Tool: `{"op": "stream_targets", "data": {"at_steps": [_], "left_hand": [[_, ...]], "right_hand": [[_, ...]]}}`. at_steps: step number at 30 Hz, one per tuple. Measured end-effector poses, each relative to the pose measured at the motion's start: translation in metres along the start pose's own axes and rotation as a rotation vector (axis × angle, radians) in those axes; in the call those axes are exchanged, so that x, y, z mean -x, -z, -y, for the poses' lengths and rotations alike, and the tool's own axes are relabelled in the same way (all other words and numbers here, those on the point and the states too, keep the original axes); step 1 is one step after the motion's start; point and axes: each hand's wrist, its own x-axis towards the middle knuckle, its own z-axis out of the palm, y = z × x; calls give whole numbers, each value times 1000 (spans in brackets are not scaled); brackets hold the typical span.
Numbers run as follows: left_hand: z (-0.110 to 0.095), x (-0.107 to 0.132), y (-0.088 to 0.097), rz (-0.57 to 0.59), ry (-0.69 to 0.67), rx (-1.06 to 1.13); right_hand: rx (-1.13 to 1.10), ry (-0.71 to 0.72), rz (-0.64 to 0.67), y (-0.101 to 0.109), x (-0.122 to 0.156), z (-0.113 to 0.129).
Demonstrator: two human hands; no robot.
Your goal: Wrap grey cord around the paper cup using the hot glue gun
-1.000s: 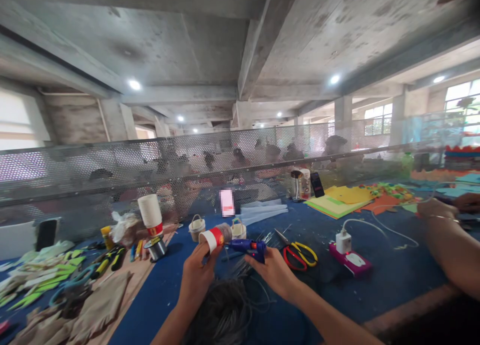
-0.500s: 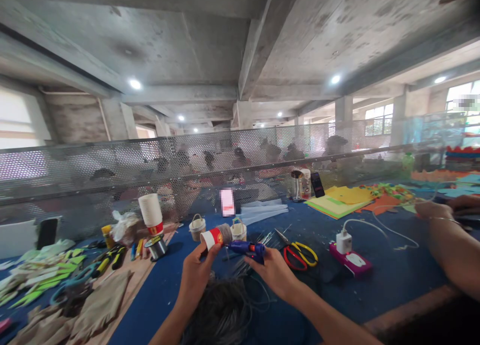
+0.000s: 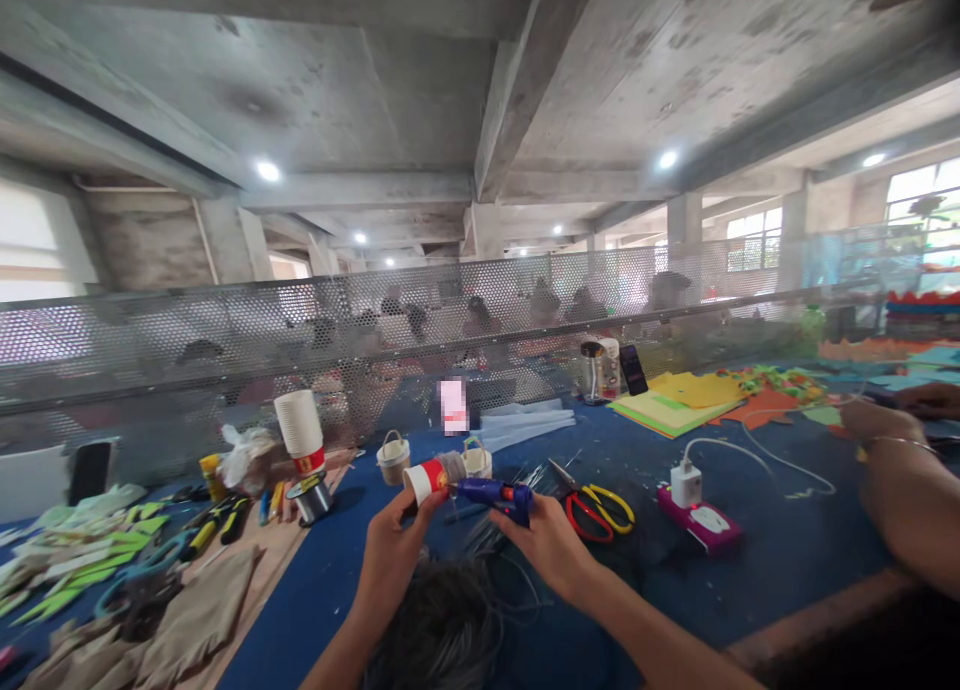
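My left hand grips a red-and-white paper cup, tipped on its side, with grey cord wrapped around its far end. In my right hand is a blue glue gun, its nozzle pointing left at the cup's side near the cord; whether the tip touches is too small to tell. A bundle of grey cord lies below, between my forearms. Two small pale buckets with handles stand just behind the cup, one of them a white bucket to its left.
Scissors with red and yellow handles lie right of the glue gun. Beyond them sits a magenta power strip with a white charger. A paper cup stack and wire spool stand left. Another person's arm rests at right.
The two hands, cup and glue gun hold nearly the same pose. The nozzle has shifted very slightly along the cup. At right, the other person's hand has moved a little.
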Motion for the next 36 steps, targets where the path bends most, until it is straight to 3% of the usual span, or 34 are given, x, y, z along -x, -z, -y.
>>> {"op": "stream_targets", "data": {"at_steps": [6, 13, 26, 31, 36], "left_hand": [[-1, 4, -2, -19, -57, -26], [5, 3, -2, 30, -200, -69], [20, -1, -3, 51, -401, -324], [15, 2, -4, 52, -351, -274], [4, 5, -8, 78, -137, -1]], "right_hand": [[-76, -13, -55, 1, -1, 0], [-123, -41, -14, 5, -4, 6], [-184, -24, -18, 9, -4, 13], [-227, -43, -21, 8, -4, 11], [-347, -147, -72, 3, -10, 13]]}}
